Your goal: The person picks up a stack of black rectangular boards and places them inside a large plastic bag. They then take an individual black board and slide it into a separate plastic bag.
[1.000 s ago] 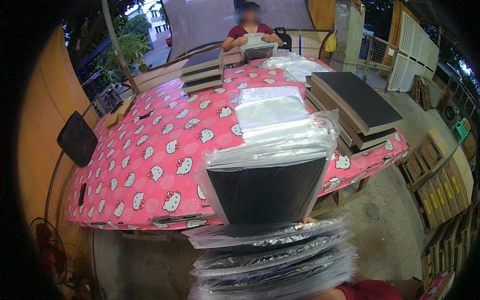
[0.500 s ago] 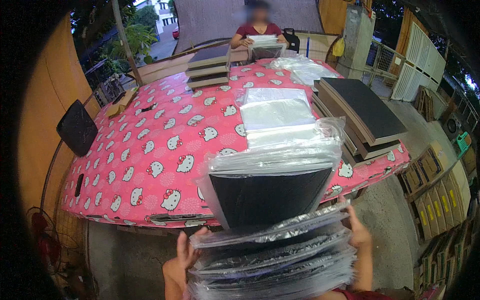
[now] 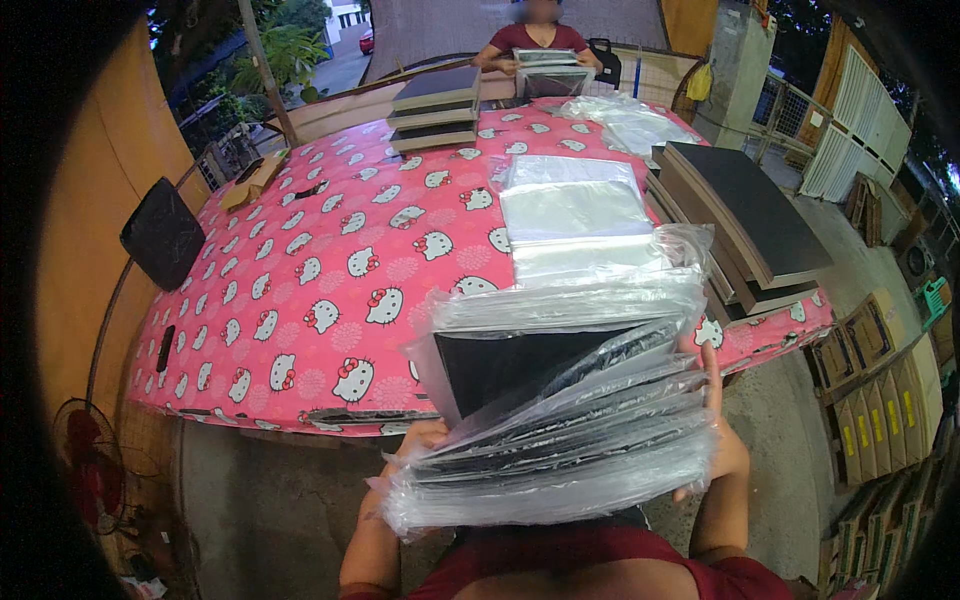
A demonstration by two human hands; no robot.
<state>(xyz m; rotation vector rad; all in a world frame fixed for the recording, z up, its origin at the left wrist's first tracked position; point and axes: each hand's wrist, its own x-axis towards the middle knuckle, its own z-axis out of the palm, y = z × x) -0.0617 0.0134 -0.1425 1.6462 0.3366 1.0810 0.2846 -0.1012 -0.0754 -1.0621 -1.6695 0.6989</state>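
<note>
Clear-plastic-wrapped stack of thin black panels (image 3: 565, 450) has shifted forward, now overlapping the black, rectangular, plastic-wrapped panel (image 3: 515, 362). Left hand (image 3: 421, 438) curls around its left end; right hand (image 3: 728, 454), index extended, grips the right. Stack's long axis runs hand to hand, right end angled slightly forward.

The 2 bare forearms (image 3: 722, 525) extend forward from maroon sleeves (image 3: 742, 580), hands well apart. The left hand (image 3: 424, 438) has its fingers curled inward; the right hand (image 3: 729, 448) points 1 straightened finger (image 3: 711, 372) forward, away from the torso (image 3: 560, 550).
</note>
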